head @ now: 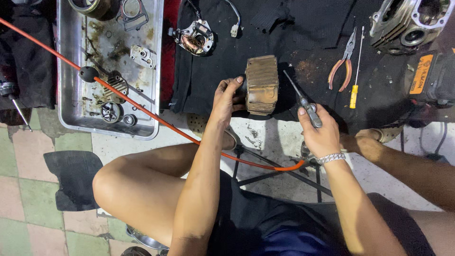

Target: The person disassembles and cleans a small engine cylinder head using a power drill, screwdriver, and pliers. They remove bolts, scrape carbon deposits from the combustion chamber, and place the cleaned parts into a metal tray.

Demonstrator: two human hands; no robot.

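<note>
My left hand point(226, 97) grips the left side of a dirty finned engine cylinder point(261, 85) that rests on a black cloth point(294, 42). My right hand point(320, 130) is shut on a metal air blow gun point(303, 102); its thin nozzle points up and left at the cylinder's right side. An orange air hose point(142, 106) runs from the top left across the tray and floor to under my right hand. A metal bracelet circles my right wrist.
A metal tray point(71, 71) at left holds several greasy engine parts. On the cloth lie a stator coil point(194, 40), orange-handled pliers point(342, 68), a yellow-handled screwdriver point(355, 78) and an engine case point(407, 23). My bare knees flank a tiled floor.
</note>
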